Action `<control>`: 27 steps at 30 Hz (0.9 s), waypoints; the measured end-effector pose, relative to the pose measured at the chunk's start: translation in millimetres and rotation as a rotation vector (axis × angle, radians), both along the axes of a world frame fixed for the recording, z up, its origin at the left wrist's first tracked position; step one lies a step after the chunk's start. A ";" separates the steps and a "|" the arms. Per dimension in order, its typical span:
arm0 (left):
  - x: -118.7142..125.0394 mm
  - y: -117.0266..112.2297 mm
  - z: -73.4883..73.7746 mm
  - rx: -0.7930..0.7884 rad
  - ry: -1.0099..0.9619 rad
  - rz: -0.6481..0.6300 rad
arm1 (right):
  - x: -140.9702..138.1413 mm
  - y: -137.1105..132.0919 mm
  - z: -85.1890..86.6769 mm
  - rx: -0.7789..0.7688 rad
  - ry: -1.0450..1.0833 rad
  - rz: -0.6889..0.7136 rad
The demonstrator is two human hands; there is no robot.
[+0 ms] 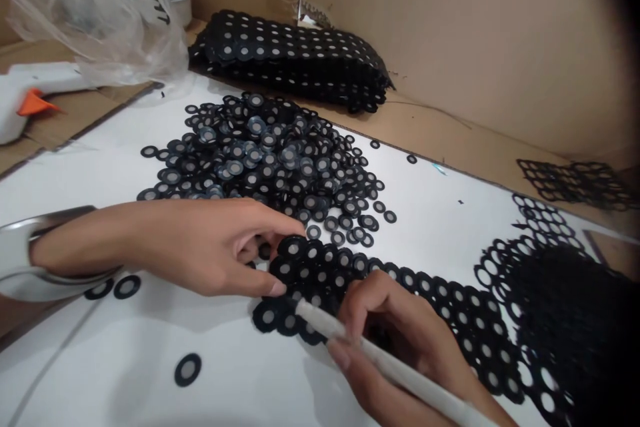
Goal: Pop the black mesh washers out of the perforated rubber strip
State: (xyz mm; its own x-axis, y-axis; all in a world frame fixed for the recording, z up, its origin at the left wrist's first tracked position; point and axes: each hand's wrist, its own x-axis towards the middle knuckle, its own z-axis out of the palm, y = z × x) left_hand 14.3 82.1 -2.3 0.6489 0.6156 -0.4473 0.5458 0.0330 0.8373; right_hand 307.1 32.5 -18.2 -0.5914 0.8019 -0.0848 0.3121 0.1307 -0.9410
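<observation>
My left hand pinches the left end of a strip of joined black discs with pale centres; thumb and forefinger are at its edge. My right hand is closed round a white pen-like stick. The stick's tip touches or hovers just over the discs near my left thumb; I cannot tell which. The strip lies on the white board and runs off to the right under my right hand. Just beyond my left hand is a heap of loose black ring-shaped discs. One loose disc lies nearer to me.
A folded sheet of the same black discs lies at the back. Black lattice scraps pile up at the right. At the left are a white glue gun with an orange trigger, a clear plastic bag and a white tub.
</observation>
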 end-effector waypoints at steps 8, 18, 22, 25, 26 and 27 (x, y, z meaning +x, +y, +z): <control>-1.9 2.1 -3.2 0.015 0.023 -0.038 | 0.8 5.5 -6.2 -0.074 0.034 0.008; 1.7 -22.0 8.4 0.338 0.057 -0.005 | 1.6 -2.5 -11.4 -0.107 -0.010 0.022; 3.0 -24.6 7.7 0.311 0.041 0.017 | -0.5 -1.8 -12.8 -0.169 0.059 0.011; 5.2 -18.5 6.4 0.221 -0.007 0.075 | 1.8 2.7 -9.2 -0.215 0.103 -0.031; 5.5 -16.5 5.5 0.199 -0.016 0.096 | 3.7 4.3 -7.5 -0.232 0.121 -0.040; 5.5 -14.8 4.4 0.180 -0.015 0.111 | 5.8 5.7 -5.9 -0.249 0.138 -0.042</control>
